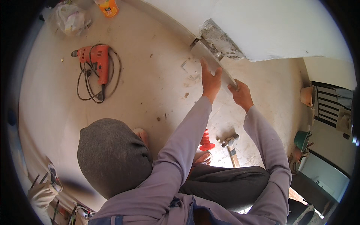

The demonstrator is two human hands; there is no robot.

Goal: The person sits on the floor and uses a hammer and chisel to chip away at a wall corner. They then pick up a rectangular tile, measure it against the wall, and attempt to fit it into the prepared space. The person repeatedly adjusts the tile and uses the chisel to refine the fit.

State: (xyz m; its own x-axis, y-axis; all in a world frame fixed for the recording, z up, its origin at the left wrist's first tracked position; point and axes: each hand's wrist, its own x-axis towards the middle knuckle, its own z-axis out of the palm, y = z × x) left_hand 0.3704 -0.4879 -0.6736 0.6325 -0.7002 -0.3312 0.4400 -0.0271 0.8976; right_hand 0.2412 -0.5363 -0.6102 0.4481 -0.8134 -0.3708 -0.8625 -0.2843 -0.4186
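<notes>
A long, flat grey strip (214,63), like a piece of skirting tile, is held at a slant along the foot of the wall. My left hand (212,80) grips its near side around the middle. The near end is in my right hand (242,96), thumb on the upper face and the other fingers partly hidden. Just behind the strip, a patch of bare, rough mortar (221,37) shows at the wall's lower corner. The strip's far end reaches the gap beside that patch; whether it touches the wall I cannot tell.
A hammer (231,148) and a red guarded handle (206,141) lie by my feet. On the left is a red corded drill (98,62). A plastic bag (71,19) and an orange container (108,7) stand farther back. Buckets (307,96) line the right side; debris dots the floor.
</notes>
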